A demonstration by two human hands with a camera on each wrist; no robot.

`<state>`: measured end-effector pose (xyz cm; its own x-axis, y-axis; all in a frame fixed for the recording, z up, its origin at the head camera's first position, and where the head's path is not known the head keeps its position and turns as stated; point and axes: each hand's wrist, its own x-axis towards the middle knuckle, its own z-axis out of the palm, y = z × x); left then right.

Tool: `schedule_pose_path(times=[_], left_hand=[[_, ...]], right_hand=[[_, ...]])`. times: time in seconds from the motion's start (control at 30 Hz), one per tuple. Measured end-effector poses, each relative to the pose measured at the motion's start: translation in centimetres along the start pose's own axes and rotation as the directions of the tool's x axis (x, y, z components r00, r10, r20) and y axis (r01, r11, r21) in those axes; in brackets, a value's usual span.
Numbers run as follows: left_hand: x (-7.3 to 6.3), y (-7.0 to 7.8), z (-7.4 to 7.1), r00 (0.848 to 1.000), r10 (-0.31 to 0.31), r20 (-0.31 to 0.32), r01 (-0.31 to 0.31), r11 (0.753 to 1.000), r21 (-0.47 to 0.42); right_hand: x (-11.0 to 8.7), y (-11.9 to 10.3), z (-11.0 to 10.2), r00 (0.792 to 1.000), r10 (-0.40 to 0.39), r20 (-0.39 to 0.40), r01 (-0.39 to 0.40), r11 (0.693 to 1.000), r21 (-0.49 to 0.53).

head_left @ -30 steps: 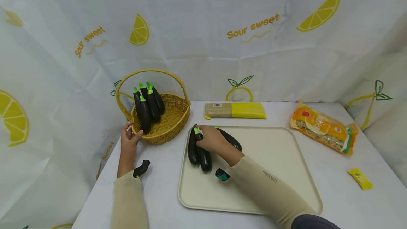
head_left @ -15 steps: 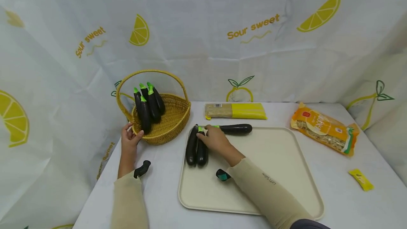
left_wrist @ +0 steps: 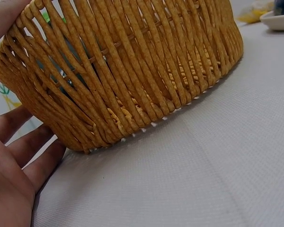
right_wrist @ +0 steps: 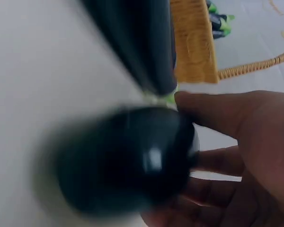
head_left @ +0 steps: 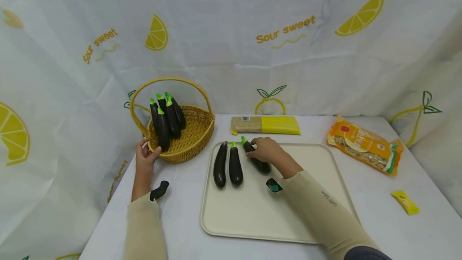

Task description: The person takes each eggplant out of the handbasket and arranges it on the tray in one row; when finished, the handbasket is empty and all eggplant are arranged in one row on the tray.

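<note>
My left hand [head_left: 144, 161] grips the near-left rim of a wicker basket [head_left: 193, 149], thumb over the edge and fingers against the outer wall; the left wrist view shows the woven side [left_wrist: 146, 56] close up. Several dark eggplants [head_left: 163, 131] with green stems lean inside it. On the beige tray [head_left: 245, 216], my right hand [head_left: 268, 151] grips an eggplant [head_left: 261, 166] between thumb and fingers, its green stem pointing to the far left. Left of it lie two more, a middle eggplant [head_left: 236, 167] and a left eggplant [head_left: 219, 167], slightly apart. Motion blurs the right wrist view.
Behind the tray lies a yellow-ended pack of noodles [head_left: 265, 125]. An orange food bag [head_left: 366, 147] sits to the right, with a small yellow packet [head_left: 406, 202] nearer the front. A white printed cloth [head_left: 231, 51] hangs behind the table.
My right hand has moved right from the middle eggplant to the third one, which has swung from crosswise to slanting. The two left eggplants now lie farther apart. My left hand stays put.
</note>
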<state>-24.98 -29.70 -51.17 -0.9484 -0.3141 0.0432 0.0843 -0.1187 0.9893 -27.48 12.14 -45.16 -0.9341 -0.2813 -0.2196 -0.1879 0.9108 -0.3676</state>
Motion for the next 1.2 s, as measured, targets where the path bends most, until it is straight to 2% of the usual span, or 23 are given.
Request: schedule_pose_path(times=[0.13,0.2,0.37,0.47,0.57,0.7,0.8,0.87,0.93,1.03,1.13,1.2], left_hand=[[-0.1,-0.2,-0.1,1.0,-0.012,-0.007,0.012,1.0,-0.002],[-0.2,-0.2,-0.1,1.0,-0.019,-0.011,0.019,1.0,0.005],[-0.3,0.6,0.0,1.0,-0.025,-0.012,0.026,0.999,0.029],[-0.4,1.4,0.1,0.999,-0.034,-0.003,0.034,0.999,0.033],[-0.7,2.2,0.3,0.999,-0.04,0.004,0.04,0.999,0.031],[-0.7,2.1,0.1,0.999,-0.041,0.0,0.041,0.999,0.03],[-0.3,1.5,-0.2,0.999,-0.033,-0.003,0.034,0.999,0.028],[0.0,1.0,-0.3,1.0,-0.025,-0.007,0.025,0.999,0.03],[0.1,0.7,-0.4,1.0,-0.015,-0.012,0.015,1.0,0.025],[0.2,0.4,-0.2,1.0,-0.015,-0.016,0.016,1.0,0.022],[0.2,0.3,0.0,1.0,-0.019,-0.012,0.019,1.0,0.008],[0.2,0.2,-0.1,1.0,-0.018,-0.008,0.018,1.0,-0.001]], right_hand=[[-0.1,-1.0,1.1,0.997,-0.005,0.078,-0.007,0.988,0.152],[-0.3,-1.2,1.8,0.995,-0.004,0.099,-0.019,0.971,0.238],[-0.6,-1.6,2.9,0.997,0.005,0.07,-0.033,0.916,0.4],[-0.8,-1.8,3.0,0.999,0.017,0.037,-0.031,0.9,0.435],[-0.9,-1.9,2.8,0.999,0.03,0.038,-0.044,0.894,0.445],[-0.6,-1.8,2.3,0.999,0.023,0.035,-0.036,0.9,0.434],[-0.2,-2.0,1.5,1.0,-0.019,-0.018,0.025,0.891,0.453],[0.4,-2.6,1.0,0.995,-0.076,-0.066,0.098,0.866,0.491],[1.1,-3.6,0.4,0.982,-0.154,-0.114,0.191,0.833,0.519],[2.5,-6.0,-0.6,0.951,-0.272,-0.147,0.308,0.792,0.527],[4.5,-9.1,-1.5,0.926,-0.353,-0.135,0.37,0.775,0.513],[6.2,-11.3,-1.9,0.918,-0.377,-0.121,0.385,0.777,0.497]])
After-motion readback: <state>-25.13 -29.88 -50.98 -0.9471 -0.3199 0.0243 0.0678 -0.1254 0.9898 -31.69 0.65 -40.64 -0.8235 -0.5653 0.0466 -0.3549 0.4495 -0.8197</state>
